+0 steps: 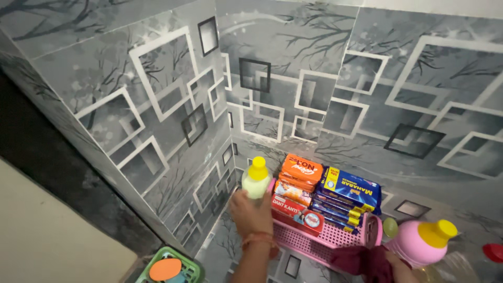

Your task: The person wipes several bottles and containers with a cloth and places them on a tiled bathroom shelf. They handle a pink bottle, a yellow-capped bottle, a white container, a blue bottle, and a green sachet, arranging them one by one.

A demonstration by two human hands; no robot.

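Left hand (251, 212) fingers wrap a pale plastic bottle with yellow cap (256, 180); just right, stacked packets crowd a pink perforated plastic basket (335, 238). Right hand (395, 267) fingers clutch a maroon cloth (361, 259) beside a pink yellow-capped bottle (422, 243).

So the basket (335, 238) sits in the corner against the wall (293, 89), with the packets (301, 175) stacked in it on the left and the boxes (346, 202) right beside them. The small bottle (256, 180) is just left of the basket, left hand (250, 212) on it. The big bottle (424, 242) is off to the right, near the right hand (399, 267).
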